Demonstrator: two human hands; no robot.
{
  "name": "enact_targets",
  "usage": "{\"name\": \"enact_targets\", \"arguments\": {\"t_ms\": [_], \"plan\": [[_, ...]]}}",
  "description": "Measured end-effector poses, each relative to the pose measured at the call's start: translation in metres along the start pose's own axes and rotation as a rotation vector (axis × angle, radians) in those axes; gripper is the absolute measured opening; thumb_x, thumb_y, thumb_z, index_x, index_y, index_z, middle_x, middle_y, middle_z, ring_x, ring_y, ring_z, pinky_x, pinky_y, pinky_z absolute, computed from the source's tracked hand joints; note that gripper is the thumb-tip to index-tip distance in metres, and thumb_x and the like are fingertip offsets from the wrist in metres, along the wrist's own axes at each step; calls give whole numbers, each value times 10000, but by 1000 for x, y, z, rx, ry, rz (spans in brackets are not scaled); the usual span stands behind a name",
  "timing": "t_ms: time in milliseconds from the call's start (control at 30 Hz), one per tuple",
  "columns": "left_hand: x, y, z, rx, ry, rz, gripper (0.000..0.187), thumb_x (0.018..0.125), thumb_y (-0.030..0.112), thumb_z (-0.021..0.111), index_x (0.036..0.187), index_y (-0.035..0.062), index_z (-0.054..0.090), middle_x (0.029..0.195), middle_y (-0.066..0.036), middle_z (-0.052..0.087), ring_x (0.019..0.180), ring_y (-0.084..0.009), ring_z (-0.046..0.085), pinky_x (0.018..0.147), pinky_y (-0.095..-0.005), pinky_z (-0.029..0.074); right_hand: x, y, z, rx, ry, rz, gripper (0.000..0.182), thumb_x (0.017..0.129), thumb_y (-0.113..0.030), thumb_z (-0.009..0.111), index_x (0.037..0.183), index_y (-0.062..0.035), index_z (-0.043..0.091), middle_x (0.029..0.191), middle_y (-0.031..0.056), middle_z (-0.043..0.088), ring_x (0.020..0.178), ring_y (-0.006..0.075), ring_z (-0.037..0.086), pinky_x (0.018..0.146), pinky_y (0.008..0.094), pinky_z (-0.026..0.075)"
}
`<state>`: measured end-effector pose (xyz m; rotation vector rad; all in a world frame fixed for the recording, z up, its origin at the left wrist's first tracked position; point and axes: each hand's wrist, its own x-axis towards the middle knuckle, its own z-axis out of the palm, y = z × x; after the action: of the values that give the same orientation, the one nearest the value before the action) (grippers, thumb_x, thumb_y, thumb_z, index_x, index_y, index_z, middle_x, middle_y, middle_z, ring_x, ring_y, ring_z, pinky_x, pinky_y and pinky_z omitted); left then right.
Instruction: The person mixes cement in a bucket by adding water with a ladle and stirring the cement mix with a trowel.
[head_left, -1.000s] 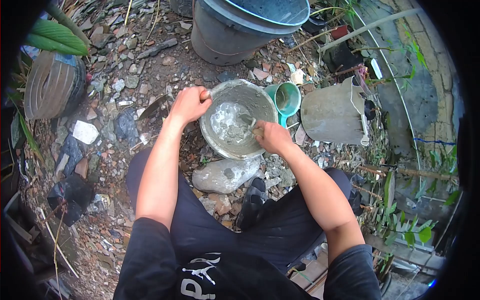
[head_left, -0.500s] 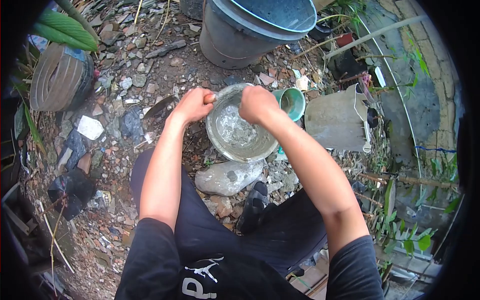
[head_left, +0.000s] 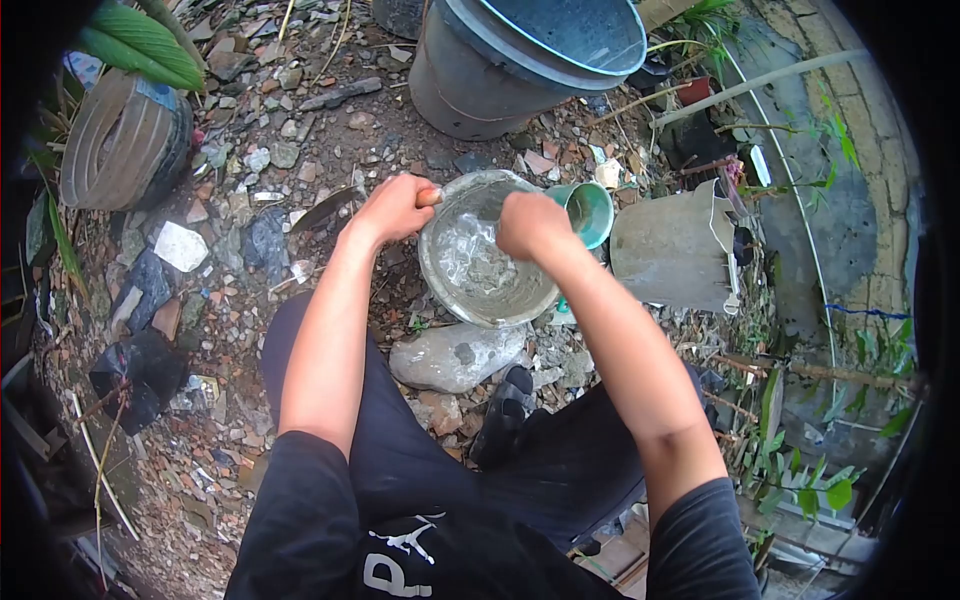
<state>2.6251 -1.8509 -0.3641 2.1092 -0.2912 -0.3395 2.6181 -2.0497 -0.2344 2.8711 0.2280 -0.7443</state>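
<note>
At the far left, a ribbed container (head_left: 125,140) is set on the rubble-strewn ground (head_left: 232,480), with a white slab fragment (head_left: 182,246) lying nearer the middle. Next, a dark blade (head_left: 325,209) is seen jutting leftward from the left hand (head_left: 397,207), in which a wooden handle (head_left: 429,197) is firmly grasped, its end projecting close to the rim of the mixing bowl (head_left: 436,268). Whether the rim is touched by it cannot be made out. The bowl is placed in front of the person, between the hands, just beyond a pale stone (head_left: 450,360), and wet grey mix (head_left: 490,268) is held in it; behind it a large bucket (head_left: 465,85) is stood. Over the bowl's right part the right hand (head_left: 535,226) is held with fingers apparently curled; what is gripped, if anything, is hidden beneath it. Farther right, a green dipper (head_left: 595,216) is found just beside the bowl, and then a broken bucket (head_left: 668,245). The bowl could be tipped or slid if its wall were pushed hard, since the footing looks uneven and no firm hold on the rim is evident. Mix could then be slopped over the edge. The dipper might be knocked by the right wrist through sheer closeness, and the rim could be struck by the wooden handle if the left hand were swung inward.
</note>
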Motion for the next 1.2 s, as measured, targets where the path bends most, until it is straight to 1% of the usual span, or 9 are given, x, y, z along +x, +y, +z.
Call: {"name": "enact_targets", "arguments": {"t_ms": [233,500,600,633,700,900,933,1033,1200], "plan": [[-1,-4,3,-29,38,3,335,788,78,660,1110,21,733,934,-222,735,897,-333,738,805,-407,547,-9,-42,-3,-29,39,-58,241,849,-126,671,1037,-23,779,1075,208,761,1029,359,745,900,437,599],[0,-6,2,-68,24,27,350,790,92,650,1119,8,731,900,-207,737,833,-287,724,796,-395,546,-42,-4,53,166,5,-8,282,910,-201,622,970,41,756,1016,302,727,1010,418,728,883,475,588],[1,-5,1,-45,30,54,352,796,93,642,1125,7,732,890,-199,739,818,-275,718,793,-394,545,-39,16,81,1077,-167,324,394,1017,-361,555,959,-8,720,851,158,723,725,268,700,608,432,553],[1,-4,0,-38,32,51,351,800,91,639,1127,8,733,889,-197,741,815,-271,717,792,-395,544,-46,14,84,1093,-163,339,394,1017,-361,555,959,-8,720,851,158,723,725,268,700,608,432,553],[2,-2,-1,-36,-16,45,345,808,86,638,1129,-1,729,876,-183,740,806,-233,707,786,-379,540,-64,-1,87,1942,-367,468,349,1051,-361,491,1100,-63,665,740,-5,565,549,128,481,450,287,380],[2,-5,0,-51,-13,51,377,822,79,642,1182,-8,714,874,-159,741,814,-175,685,794,-351,534,-88,-17,94,1891,-362,483,335,1040,-352,513,1134,-50,625,815,20,581,510,135,468,418,288,372],[3,-9,3,-89,34,89,311,790,98,649,1075,-9,716,870,-226,726,843,-328,740,795,-409,545,-97,-15,84,1805,-358,453,300,1037,-335,545,1101,-51,619,801,17,586,497,124,475,404,279,357],[4,-13,4,-100,38,111,292,793,99,652,1057,-13,710,857,-220,720,823,-326,726,790,-407,541,-95,-4,79,1572,-335,410,299,1045,-285,534,1187,-39,627,795,0,604,443,92,465,367,256,335],[5,-11,2,-100,18,69,229,839,92,657,1037,-14,704,831,-205,707,786,-285,702,774,-403,527,-80,-9,81,1781,-320,427,231,1053,-293,579,1058,-65,617,771,4,598,437,78,461,349,243,327]]}}
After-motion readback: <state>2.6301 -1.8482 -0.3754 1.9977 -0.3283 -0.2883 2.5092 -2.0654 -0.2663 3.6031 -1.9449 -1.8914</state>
